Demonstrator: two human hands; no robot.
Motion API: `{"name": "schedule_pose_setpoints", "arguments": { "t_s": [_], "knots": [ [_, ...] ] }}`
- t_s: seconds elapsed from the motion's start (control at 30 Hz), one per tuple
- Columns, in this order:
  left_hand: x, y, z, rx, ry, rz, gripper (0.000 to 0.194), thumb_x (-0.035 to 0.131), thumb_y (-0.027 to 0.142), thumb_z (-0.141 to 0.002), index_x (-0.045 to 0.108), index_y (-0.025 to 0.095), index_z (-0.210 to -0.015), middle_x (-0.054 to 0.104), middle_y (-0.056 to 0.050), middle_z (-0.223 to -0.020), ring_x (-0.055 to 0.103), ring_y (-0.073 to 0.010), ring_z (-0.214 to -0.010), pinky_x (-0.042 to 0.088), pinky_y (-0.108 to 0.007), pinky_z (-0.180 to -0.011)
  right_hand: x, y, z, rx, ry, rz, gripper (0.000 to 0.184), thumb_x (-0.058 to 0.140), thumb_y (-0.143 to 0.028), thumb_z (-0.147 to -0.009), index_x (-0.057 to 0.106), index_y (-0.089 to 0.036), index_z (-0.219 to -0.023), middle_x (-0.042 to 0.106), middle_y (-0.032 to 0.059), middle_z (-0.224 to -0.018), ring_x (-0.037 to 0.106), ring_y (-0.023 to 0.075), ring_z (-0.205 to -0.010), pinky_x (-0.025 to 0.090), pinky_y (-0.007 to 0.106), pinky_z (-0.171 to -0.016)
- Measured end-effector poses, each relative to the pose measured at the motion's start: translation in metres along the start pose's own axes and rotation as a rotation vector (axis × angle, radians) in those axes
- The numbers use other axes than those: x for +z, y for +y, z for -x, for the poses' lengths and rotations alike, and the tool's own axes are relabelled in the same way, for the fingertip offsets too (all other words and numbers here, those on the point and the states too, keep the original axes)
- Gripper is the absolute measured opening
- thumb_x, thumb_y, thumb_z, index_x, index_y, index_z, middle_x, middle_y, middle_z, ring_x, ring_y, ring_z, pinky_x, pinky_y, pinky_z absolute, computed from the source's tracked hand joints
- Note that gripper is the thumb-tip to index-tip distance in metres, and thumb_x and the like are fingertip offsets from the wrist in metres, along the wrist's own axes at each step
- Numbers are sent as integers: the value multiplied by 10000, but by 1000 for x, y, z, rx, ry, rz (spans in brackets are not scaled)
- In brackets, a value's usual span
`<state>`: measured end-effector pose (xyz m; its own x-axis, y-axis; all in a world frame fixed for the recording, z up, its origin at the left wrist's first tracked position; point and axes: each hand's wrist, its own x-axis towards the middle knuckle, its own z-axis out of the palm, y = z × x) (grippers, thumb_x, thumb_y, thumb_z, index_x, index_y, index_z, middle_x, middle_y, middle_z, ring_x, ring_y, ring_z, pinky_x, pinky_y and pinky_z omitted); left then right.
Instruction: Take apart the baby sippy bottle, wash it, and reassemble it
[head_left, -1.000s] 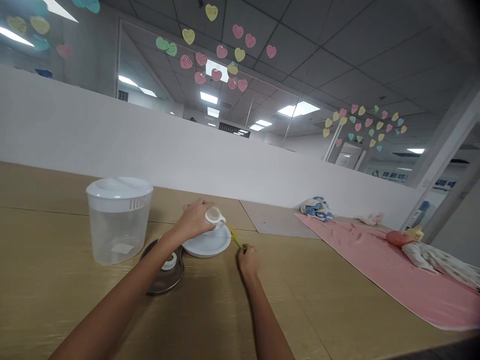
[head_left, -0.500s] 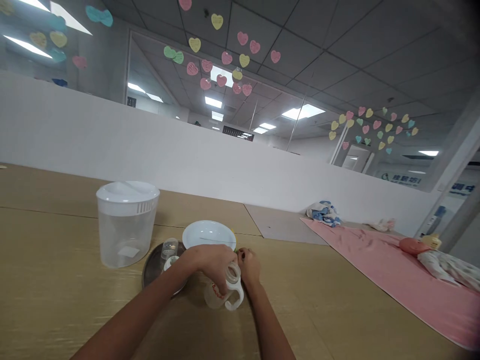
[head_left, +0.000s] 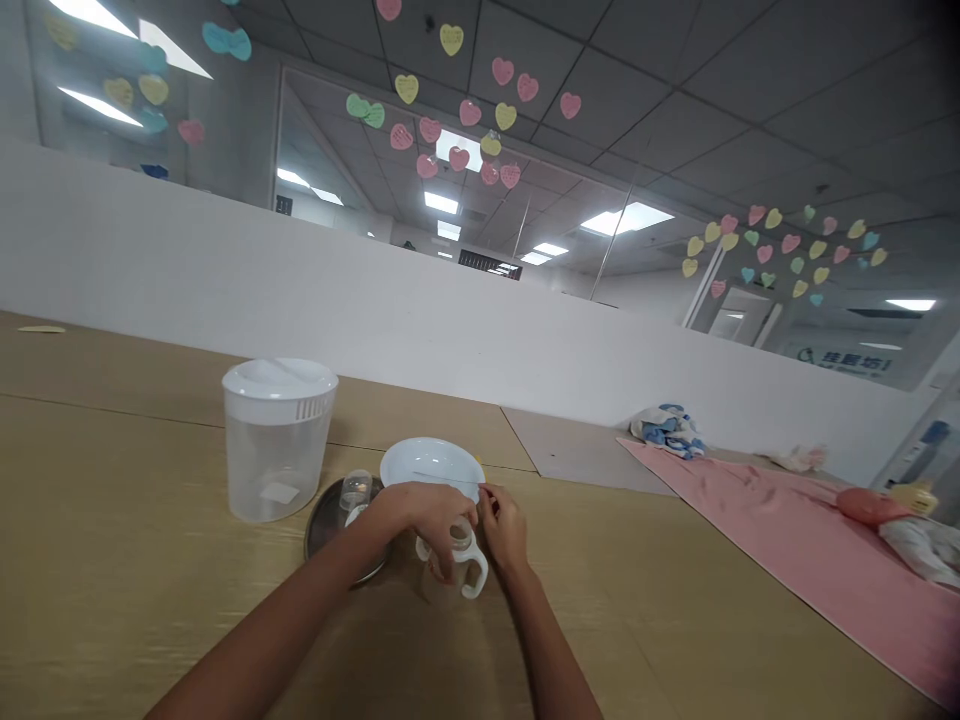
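My left hand (head_left: 424, 520) is wrapped around a clear baby bottle with white handles (head_left: 459, 560), which stands tilted on or just above the table in front of a white plate (head_left: 431, 462). My right hand (head_left: 502, 525) is right beside it, its fingertips pinched on a thin stem (head_left: 450, 478) that lies across the plate. A little yellow shows behind the plate's rim, and the yellow brush head is mostly hidden. My hands cover the bottle's lower part.
To the left stand a large clear plastic lidded container (head_left: 277, 438) and a dark metal tray (head_left: 330, 530) holding a small clear cup (head_left: 356, 490). Far right, a pink mat (head_left: 757, 530) carries a doll (head_left: 870, 507); a blue-white cloth (head_left: 667, 432) lies behind it.
My left hand has brought the bottle down from above the plate to the table in front of it. My right hand has moved closer to it, and the view has shifted slightly.
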<state>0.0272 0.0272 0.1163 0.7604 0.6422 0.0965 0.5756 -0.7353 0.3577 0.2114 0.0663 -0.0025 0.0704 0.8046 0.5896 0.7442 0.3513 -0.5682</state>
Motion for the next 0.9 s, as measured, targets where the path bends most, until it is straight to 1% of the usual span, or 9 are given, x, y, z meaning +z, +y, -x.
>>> {"name": "schedule_pose_setpoints", "arguments": {
  "t_s": [0.07,0.1,0.2,0.27,0.33,0.43,0.5,0.67,0.9],
  "knots": [
    [-5,-9,5,1,-8,93,672,776,403,-459,609,232,-1088,655,-32,-1014,609,-214,-865,465,-259,-713,-1,-1,0,3,13,17,376,349,-369,-868,641,-163,-987,660,76,-940,597,185,-794,440,278,-711],
    [-7,-15,10,-26,40,153,637,741,436,-522,596,214,-1101,646,-46,-1040,603,-208,-892,459,-257,-738,-1,-2,0,11,22,24,378,344,-367,-869,636,-165,-999,657,75,-940,595,183,-782,439,279,-700],
    [-3,-43,33,-209,402,207,331,498,451,-770,637,168,-872,664,-47,-847,598,-170,-771,439,-243,-685,-3,-3,-1,43,43,34,379,340,-369,-869,617,-176,-1042,647,67,-951,589,179,-760,439,276,-670],
    [7,-63,55,-348,558,67,317,408,398,-827,620,170,-766,652,-42,-728,579,-168,-688,409,-253,-638,-2,-4,-1,55,51,40,385,338,-377,-871,606,-179,-1063,638,66,-981,586,175,-757,440,277,-678],
    [21,-80,76,-517,546,-94,304,398,347,-829,607,170,-698,649,-57,-693,581,-183,-662,386,-267,-615,-1,-4,-1,45,54,51,393,332,-382,-875,601,-175,-1073,627,70,-1017,582,169,-752,439,280,-703],
    [37,-96,95,-647,370,-234,255,435,300,-802,635,175,-709,666,-84,-741,612,-213,-712,386,-277,-618,0,-5,-1,15,55,71,389,327,-368,-877,608,-167,-1058,622,73,-1027,577,157,-733,433,279,-727],
    [44,-100,98,-644,303,-302,256,427,283,-805,653,174,-751,667,-106,-801,622,-229,-766,400,-289,-636,0,-5,0,17,50,83,378,330,-358,-876,613,-171,-1043,622,66,-1019,576,152,-727,431,275,-723],
    [52,-104,93,-606,274,-382,250,400,205,-799,647,169,-792,654,-119,-805,622,-254,-802,420,-331,-677,-2,-5,0,53,34,107,367,327,-365,-877,609,-188,-1032,619,52,-1009,577,154,-740,428,270,-703],
    [57,-105,92,-624,349,-365,206,436,184,-770,608,156,-881,649,-123,-854,598,-268,-886,413,-357,-757,-2,-8,1,29,27,144,368,311,-340,-879,613,-188,-1023,621,51,-1007,578,154,-751,424,267,-712]
  ]
}}
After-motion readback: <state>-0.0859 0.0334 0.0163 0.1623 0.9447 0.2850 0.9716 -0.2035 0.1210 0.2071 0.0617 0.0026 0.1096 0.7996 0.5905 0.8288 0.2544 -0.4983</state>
